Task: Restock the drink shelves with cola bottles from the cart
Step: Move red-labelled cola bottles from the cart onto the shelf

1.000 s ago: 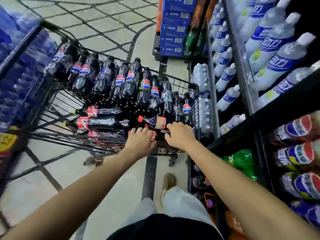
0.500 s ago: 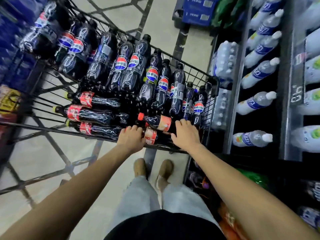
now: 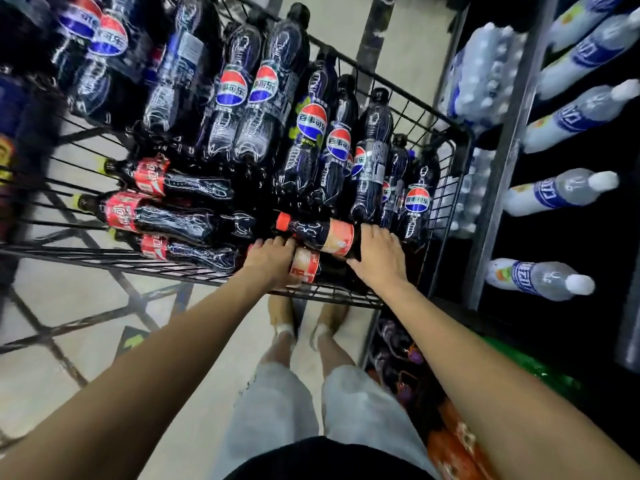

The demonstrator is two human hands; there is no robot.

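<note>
View from above, looking down a person's two bare arms into a black wire cart [image 3: 104, 259] that fills the scene from nine o'clock round to one o'clock. The cart is packed with dark cola bottles. Tall bottles with blue, white and red labels [image 3: 232, 88] stand crowded along its far side, at eleven to one o'clock. Three bottles with red labels [image 3: 152, 176] lie flat at nine o'clock, caps pointing left.

Just above centre, at the cart's near edge, two more cola bottles lie one above the other. The left hand [image 3: 273, 261] has its fingers curled over the neck end of the lower bottle [image 3: 304, 266], gripping it. At its two o'clock, the right hand [image 3: 379, 258] is wrapped over the body of the red-capped bottle [image 3: 318, 235], fingers bent across the top and thumb spread along the near side.

At three o'clock, dark shelves [image 3: 509, 168] hold clear bottles with white caps [image 3: 557, 192], seen tilted. Pale shoes [image 3: 332, 320] stand on tiled floor [image 3: 52, 306] at six o'clock.
</note>
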